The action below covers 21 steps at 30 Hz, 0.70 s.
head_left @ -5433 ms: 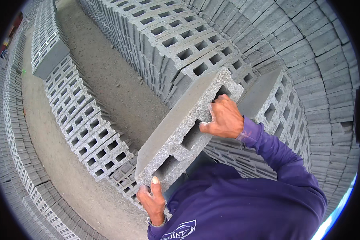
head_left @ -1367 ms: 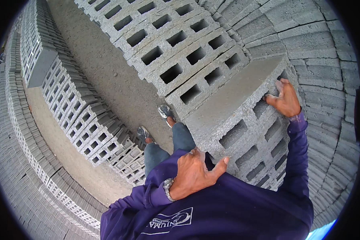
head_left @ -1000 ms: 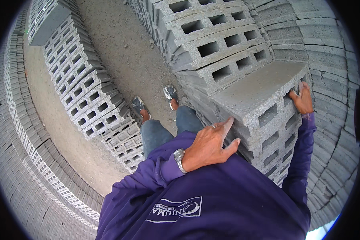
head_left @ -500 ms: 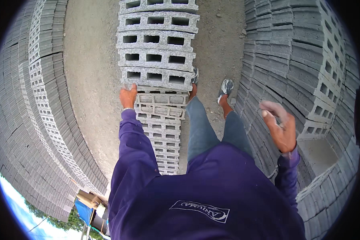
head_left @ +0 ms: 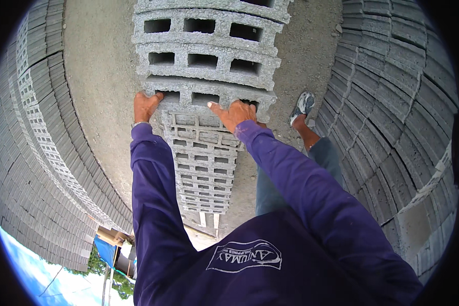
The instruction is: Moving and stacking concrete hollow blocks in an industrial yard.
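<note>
Both arms outstretched, left hand point(head_left: 146, 105) and right hand point(head_left: 235, 114) in curled grip.

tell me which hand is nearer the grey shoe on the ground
Right. The right hand grips the nearest hollow block just left of the grey shoe; the left hand holds the block's far left end.

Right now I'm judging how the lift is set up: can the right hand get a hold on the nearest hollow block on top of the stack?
Probably yes. The right hand already lies on the near edge of the nearest hollow block, fingers at its openings, with nothing between them. The left hand grips its other end.
</note>
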{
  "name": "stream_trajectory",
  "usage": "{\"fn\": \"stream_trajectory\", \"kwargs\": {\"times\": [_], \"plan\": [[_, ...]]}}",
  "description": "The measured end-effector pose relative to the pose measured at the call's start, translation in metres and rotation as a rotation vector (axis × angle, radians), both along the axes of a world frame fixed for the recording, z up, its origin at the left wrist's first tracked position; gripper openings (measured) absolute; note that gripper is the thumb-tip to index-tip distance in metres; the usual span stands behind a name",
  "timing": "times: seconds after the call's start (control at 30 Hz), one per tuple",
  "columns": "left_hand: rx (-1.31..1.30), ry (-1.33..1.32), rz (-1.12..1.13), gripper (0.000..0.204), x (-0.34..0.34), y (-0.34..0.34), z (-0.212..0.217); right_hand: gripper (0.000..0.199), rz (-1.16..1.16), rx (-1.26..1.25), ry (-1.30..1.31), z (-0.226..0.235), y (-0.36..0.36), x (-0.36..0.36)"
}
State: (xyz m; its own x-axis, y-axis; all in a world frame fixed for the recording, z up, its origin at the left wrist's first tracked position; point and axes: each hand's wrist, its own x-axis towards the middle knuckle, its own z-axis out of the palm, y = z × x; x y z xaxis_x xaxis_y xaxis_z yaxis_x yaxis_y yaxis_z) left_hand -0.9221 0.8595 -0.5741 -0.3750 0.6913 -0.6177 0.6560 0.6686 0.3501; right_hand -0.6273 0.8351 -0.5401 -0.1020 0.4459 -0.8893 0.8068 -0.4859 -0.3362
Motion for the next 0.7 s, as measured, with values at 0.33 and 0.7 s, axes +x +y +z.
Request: {"fn": "stream_trajectory", "kwargs": {"times": [0.33, 0.7], "plan": [[-0.107, 0.486, 0.071, 0.047, 0.168, -0.081, 0.128, 0.063, -0.377, 0.309, -0.238, -0.013, -0.036, 0.09], [-0.062, 0.094, 0.145, 0.05, 0.251, -0.109, 0.28, 0.05, 0.006, 0.506, -0.216, 0.216, -0.009, 0.214]]}}
